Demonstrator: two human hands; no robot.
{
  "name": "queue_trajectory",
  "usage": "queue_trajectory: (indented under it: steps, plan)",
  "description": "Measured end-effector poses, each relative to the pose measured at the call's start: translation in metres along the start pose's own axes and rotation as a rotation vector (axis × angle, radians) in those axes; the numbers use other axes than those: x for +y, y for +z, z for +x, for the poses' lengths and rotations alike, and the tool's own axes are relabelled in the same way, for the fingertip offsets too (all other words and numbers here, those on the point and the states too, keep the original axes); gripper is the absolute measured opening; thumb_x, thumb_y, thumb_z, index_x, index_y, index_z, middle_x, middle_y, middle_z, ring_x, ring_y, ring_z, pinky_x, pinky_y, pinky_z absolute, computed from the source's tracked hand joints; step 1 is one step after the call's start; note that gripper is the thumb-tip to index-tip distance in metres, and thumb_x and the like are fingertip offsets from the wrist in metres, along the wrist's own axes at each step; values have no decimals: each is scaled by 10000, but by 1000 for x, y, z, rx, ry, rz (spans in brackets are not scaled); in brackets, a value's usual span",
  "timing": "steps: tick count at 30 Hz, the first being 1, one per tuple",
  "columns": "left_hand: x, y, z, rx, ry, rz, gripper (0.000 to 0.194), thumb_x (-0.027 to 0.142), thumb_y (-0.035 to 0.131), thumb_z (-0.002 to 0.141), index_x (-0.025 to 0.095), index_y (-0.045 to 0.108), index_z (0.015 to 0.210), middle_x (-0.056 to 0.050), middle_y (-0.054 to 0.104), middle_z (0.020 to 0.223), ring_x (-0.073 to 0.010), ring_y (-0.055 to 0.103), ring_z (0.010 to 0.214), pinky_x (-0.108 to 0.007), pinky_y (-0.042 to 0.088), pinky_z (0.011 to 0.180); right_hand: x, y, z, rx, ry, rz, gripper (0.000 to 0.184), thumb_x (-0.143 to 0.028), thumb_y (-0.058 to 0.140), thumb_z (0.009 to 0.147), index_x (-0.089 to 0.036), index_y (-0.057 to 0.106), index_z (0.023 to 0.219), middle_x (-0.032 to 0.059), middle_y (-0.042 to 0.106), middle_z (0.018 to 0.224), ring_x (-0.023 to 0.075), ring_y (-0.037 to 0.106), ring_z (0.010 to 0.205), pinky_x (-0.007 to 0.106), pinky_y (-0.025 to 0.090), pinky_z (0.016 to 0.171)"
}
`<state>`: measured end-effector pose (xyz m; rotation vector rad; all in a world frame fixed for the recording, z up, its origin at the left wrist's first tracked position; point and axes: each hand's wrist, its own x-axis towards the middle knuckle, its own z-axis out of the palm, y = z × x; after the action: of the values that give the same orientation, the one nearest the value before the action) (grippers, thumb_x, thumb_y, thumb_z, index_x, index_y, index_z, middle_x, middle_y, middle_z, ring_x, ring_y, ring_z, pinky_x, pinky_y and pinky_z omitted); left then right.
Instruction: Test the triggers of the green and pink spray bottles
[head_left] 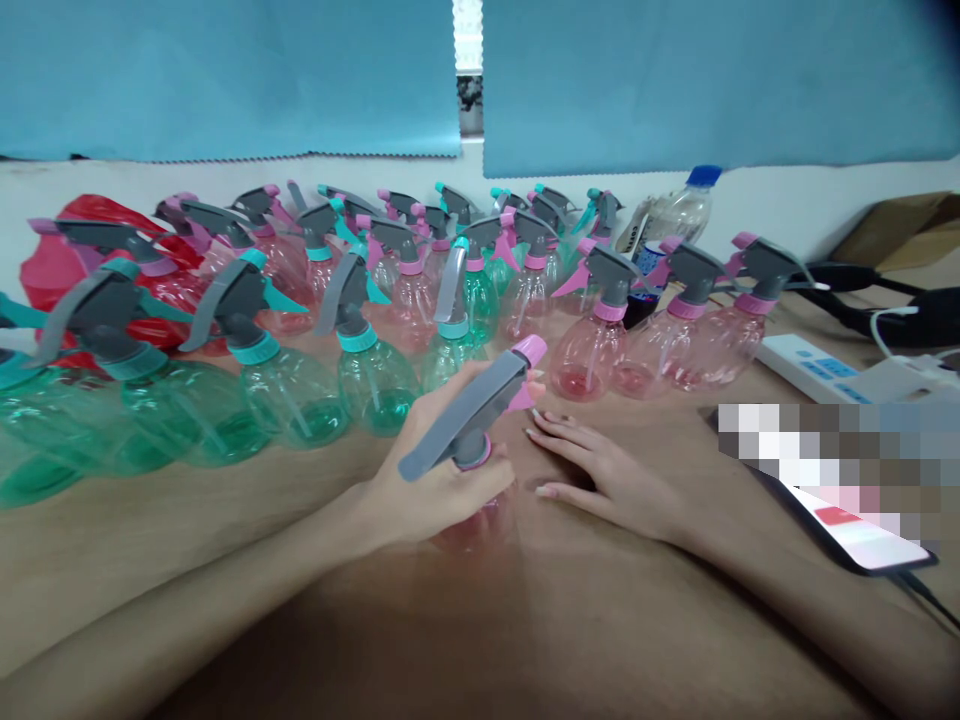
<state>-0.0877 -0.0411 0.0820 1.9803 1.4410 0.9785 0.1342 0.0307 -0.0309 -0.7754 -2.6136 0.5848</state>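
My left hand (442,470) is closed round the neck and trigger head of a pink spray bottle (480,525). Its grey head with a pink nozzle points up and to the right, and much of the bottle is hidden behind my fingers. Just right of it, my right hand (592,465) lies on the table (600,620) with its fingers stretched out, holding nothing. Beyond my left hand stands a green spray bottle (379,390) with a turquoise collar. Past my right hand is another pink spray bottle (589,360).
Several green and pink spray bottles crowd the table's back and left. A red plastic bag (97,225) sits behind them. At right are a phone (862,535) with a cable, a white power strip (806,365), black headphones (847,300), a cardboard box (892,230) and a blue-capped bottle (686,215).
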Motion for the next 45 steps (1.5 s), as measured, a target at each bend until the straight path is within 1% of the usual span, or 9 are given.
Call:
queue_trajectory:
  steps: [3, 6, 10, 16, 23, 29, 33, 41, 45]
  plan:
    - [-1, 2, 0, 17, 6, 4, 506, 209, 525, 671, 289, 549, 1169, 41, 637, 689, -174, 568, 583, -289, 513, 612, 0, 0, 0, 3, 2, 7, 659, -525, 525, 892, -290, 312, 1469, 54, 312, 1535, 266, 288, 1406, 517, 283, 1136]
    - [-3, 3, 1, 19, 14, -16, 516, 207, 534, 671, 290, 536, 1180, 17, 681, 826, -187, 614, 682, -297, 531, 664, -1, -1, 0, 6, 3, 12, 656, -523, 527, 892, -294, 314, 1468, 54, 328, 1529, 271, 292, 1404, 522, 290, 1131]
    - [-4, 3, 1, -1, 37, -76, 533, 174, 542, 682, 268, 502, 1204, -8, 678, 979, -178, 631, 775, -293, 533, 741, -3, -2, 0, -1, 4, 1, 649, -522, 520, 896, -279, 326, 1465, 61, 327, 1528, 265, 294, 1404, 517, 276, 1139]
    - [-2, 3, 0, -12, 22, -55, 461, 182, 517, 712, 246, 481, 1167, 35, 595, 761, -151, 582, 627, -250, 487, 583, -4, -3, 1, -3, 9, -2, 651, -523, 522, 894, -279, 326, 1465, 57, 328, 1529, 262, 291, 1405, 511, 289, 1135]
    - [-5, 4, 0, -12, 34, -62, 452, 182, 511, 708, 253, 485, 1153, 40, 590, 733, -157, 595, 638, -257, 481, 595, -2, -1, 0, 9, 0, 2, 658, -526, 525, 891, -288, 317, 1468, 60, 336, 1525, 267, 296, 1403, 519, 284, 1135]
    - [-4, 3, 0, -40, 24, -70, 462, 169, 507, 705, 253, 495, 1159, 37, 606, 767, -147, 579, 634, -255, 479, 615, -1, -1, 0, -9, 4, -10, 663, -532, 514, 895, -256, 324, 1467, 64, 317, 1534, 254, 274, 1413, 503, 265, 1148]
    - [-3, 3, 0, -38, 16, -79, 480, 172, 519, 699, 263, 490, 1169, 28, 625, 809, -146, 576, 621, -254, 486, 605, -2, -2, 0, -13, 13, -2, 662, -535, 516, 892, -271, 321, 1467, 61, 319, 1533, 258, 276, 1412, 511, 281, 1139]
    - [-5, 3, 1, -34, 48, -52, 489, 159, 502, 691, 264, 469, 1167, 54, 585, 714, -147, 593, 621, -243, 483, 612, -2, -2, 1, -11, 7, -11, 665, -534, 513, 895, -244, 332, 1465, 72, 324, 1531, 254, 280, 1411, 494, 270, 1147]
    - [-2, 2, 1, -36, 8, -12, 489, 181, 494, 698, 270, 478, 1179, 61, 603, 697, -149, 604, 607, -241, 496, 602, -3, -2, 1, -25, 17, -18, 664, -539, 502, 898, -221, 345, 1460, 82, 333, 1526, 254, 282, 1410, 495, 268, 1146]
